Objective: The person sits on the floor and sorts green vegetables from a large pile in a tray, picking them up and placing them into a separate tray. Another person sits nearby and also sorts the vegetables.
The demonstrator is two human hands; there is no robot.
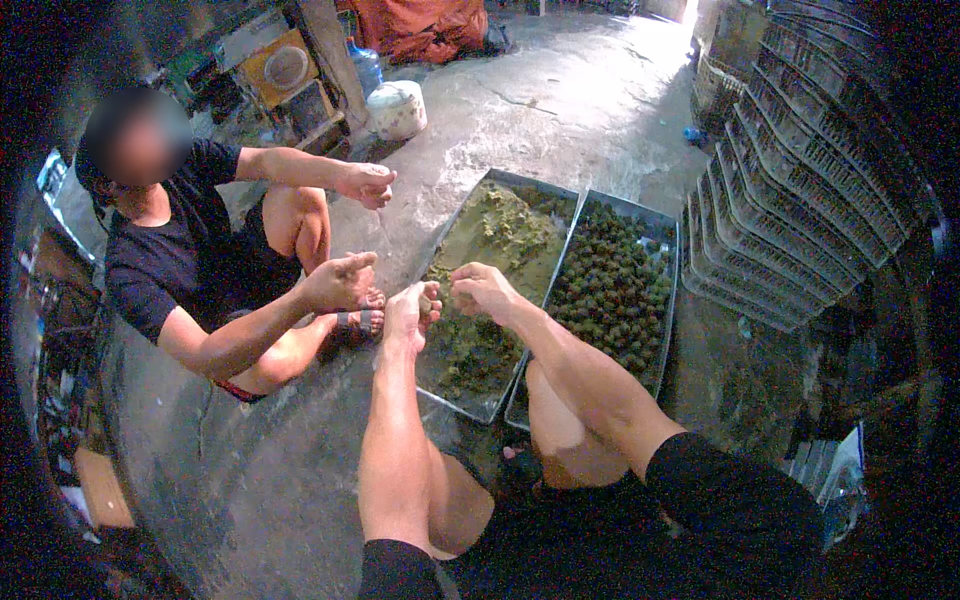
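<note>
My left hand (410, 315) is raised over the left edge of the left tray, palm turned up and fingers curled. Greenish-brown matter shows at its fingers; whether it is a held lump or a smear I cannot tell. To its right, my right hand (484, 292) hovers above the same tray with thumb and fingertips brought together. Anything between those fingertips is too small to make out. Below both hands, the left metal tray (459, 409) holds a greenish-yellow paste (499, 255), spread flat in places and crumbly in others. Many small dark round balls (611, 289) fill much of the adjoining right tray (677, 259).
Across from my left hand squats a co-worker (172, 240) with both hands raised near the left tray. Stacked plastic crates (795, 202) rise on the right. Behind stand a white bucket (397, 110), a blue water jug (365, 67) and an orange cover (427, 30) on the concrete floor (555, 97).
</note>
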